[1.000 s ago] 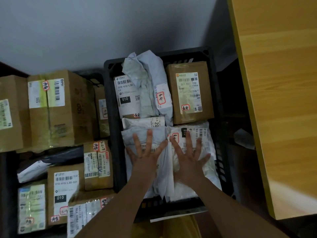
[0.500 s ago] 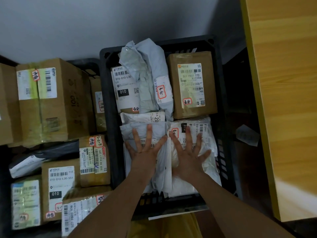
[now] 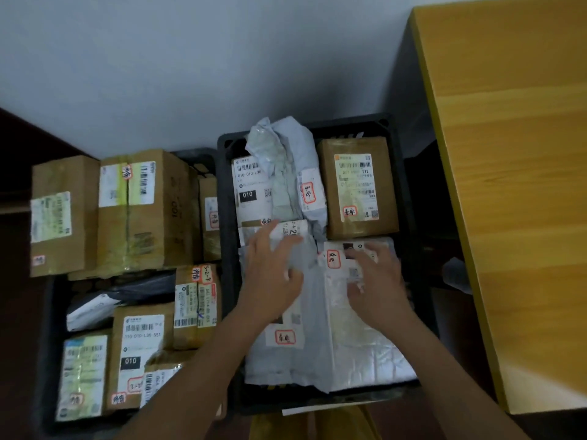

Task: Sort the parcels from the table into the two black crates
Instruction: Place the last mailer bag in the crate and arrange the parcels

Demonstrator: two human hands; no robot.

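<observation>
wooden table (image 3: 514,185) right | grey wall (image 3: 190,58) | both hands' fingers apart on parcels

The right-hand crate (image 3: 227,198) is matt black plastic with slotted walls; inside it, against the far right corner, sits a brown cardboard box (image 3: 359,188) wrapped in glossy clear tape and bearing a smooth paper label. Toward its near edge lie soft, crinkled grey-white plastic mailer bags (image 3: 314,328) with a faint sheen. To the crate's right stands a table (image 3: 514,185) of smooth, satin, yellowish wood-grain board.
</observation>
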